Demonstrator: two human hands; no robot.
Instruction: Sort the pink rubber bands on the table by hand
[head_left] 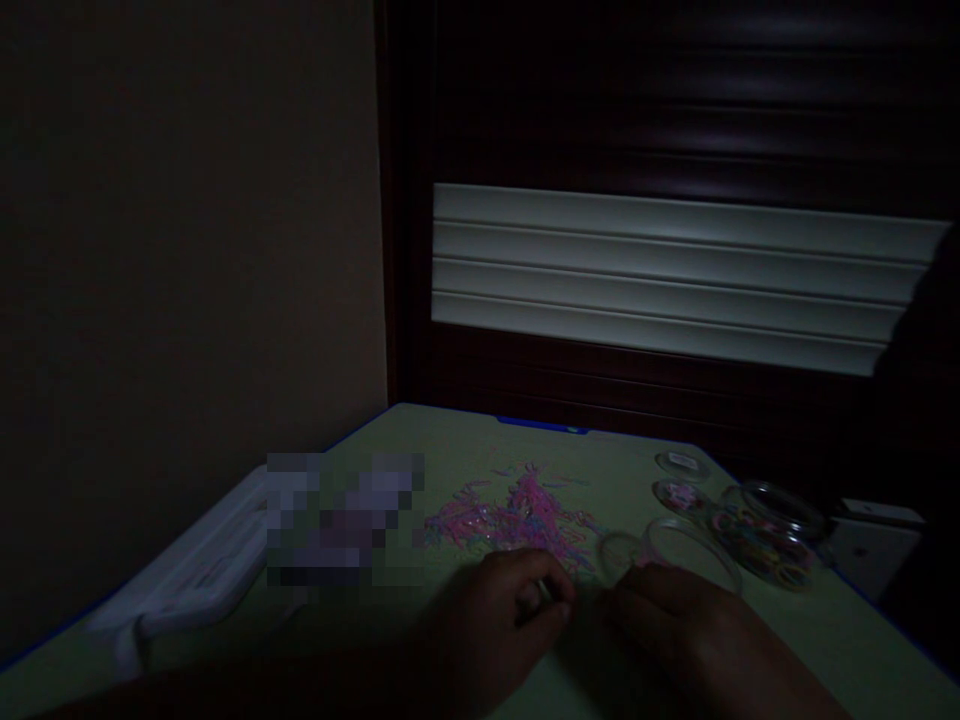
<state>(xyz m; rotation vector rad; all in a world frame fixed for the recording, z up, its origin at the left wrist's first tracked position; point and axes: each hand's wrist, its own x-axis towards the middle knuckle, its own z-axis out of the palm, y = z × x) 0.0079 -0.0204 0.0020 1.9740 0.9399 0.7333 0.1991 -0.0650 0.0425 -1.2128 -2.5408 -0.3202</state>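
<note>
My left hand (506, 625) is in front of a loose pile of small, thin pink, purple and blue pieces (525, 520), which look like tiny elastic bands. Its thumb and forefinger curl together, and whatever they may pinch is too dark to see. To the right, my right hand (686, 630) is closed, fingers pressed together, with its fingertips partly hidden. Just behind it a clear round container (694, 545) lies on the table, partly covered by the hand. A gap separates the two hands.
On the right stand a clear jar of coloured bands (769, 540), a small dish with pink pieces (681, 497) and a clear lid (682, 464). A tablet-like device (874, 545) is at the right edge. A white plastic rack (202, 545) lies left, beside a blurred-out patch. The light is dim.
</note>
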